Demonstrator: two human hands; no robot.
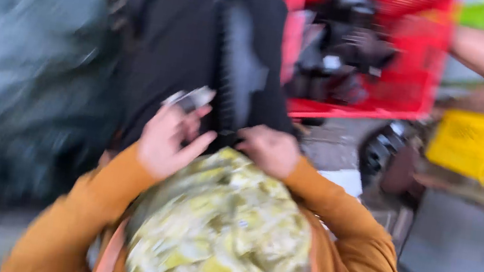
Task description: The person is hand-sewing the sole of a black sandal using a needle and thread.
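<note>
Hands on black garment, lap level.
Left hand (167, 141) pinches small grey object (191, 98) clear of the black garment (173, 44); right hand (270, 149) clenches its hem, steadying it.

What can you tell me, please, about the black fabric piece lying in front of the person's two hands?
The black fabric piece looks like soft, matte cloth, draped in folds from the top of the view down to the lap. A grey ribbed strip runs along its middle. The right hand rests on its lower edge; the left hand sits against it, holding a small grey flat object. A red plastic crate stands just behind. Motion blur hides finer detail.
</note>
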